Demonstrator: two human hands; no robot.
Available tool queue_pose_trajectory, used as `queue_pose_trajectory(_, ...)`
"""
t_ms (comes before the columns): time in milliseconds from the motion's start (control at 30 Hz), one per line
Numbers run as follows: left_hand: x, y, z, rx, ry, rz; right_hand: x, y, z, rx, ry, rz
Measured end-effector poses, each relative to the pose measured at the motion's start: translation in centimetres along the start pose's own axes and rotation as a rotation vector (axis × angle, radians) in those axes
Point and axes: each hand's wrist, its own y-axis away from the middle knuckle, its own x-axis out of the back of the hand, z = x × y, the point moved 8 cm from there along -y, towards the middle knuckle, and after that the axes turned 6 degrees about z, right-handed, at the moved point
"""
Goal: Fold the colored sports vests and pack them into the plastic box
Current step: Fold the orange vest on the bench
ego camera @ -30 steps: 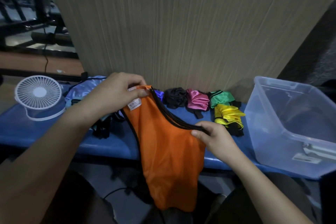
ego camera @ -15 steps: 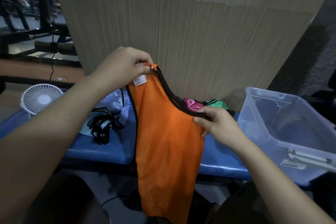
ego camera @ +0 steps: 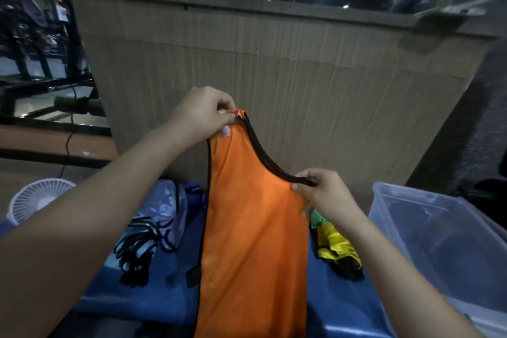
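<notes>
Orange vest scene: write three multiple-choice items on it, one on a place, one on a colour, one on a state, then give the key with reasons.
1. Where does the plastic box stand?
A. on the person's right, on the blue bench
B. under the fan
C. on the person's lap

2. What colour is the trim along the edge of the orange vest?
A. white
B. black
C. green

3. How is the vest held?
A. lying flat, folded
B. draped over the box
C. hanging, pinched by both hands

Key: 1 A, the box sits at the right end of the blue bench, past the yellow vest. 2 B, a dark band runs down the curved edge. 3 C, the left hand pinches the top strap, the right hand grips the edge lower down, and the cloth hangs below.
</notes>
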Motion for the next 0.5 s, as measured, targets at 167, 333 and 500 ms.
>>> queue_pose_trajectory(167,-1.1,-2.5,-0.7,-0.023,0.028,0.022,-0.2,-3.9,0.7,-0.026,-0.071,0.047)
queue_pose_trajectory(333,-2.0,-4.9,-1.0,-0.055,0.019,0.032,-0.8,-7.6,1.5,-0.01,-0.051,0.074)
queue_pose_trajectory(500,-3.0,-7.2,-2.1,-0.08,-0.015,0.068,-1.5,-10.2,2.1,0.013,-0.034,0.103)
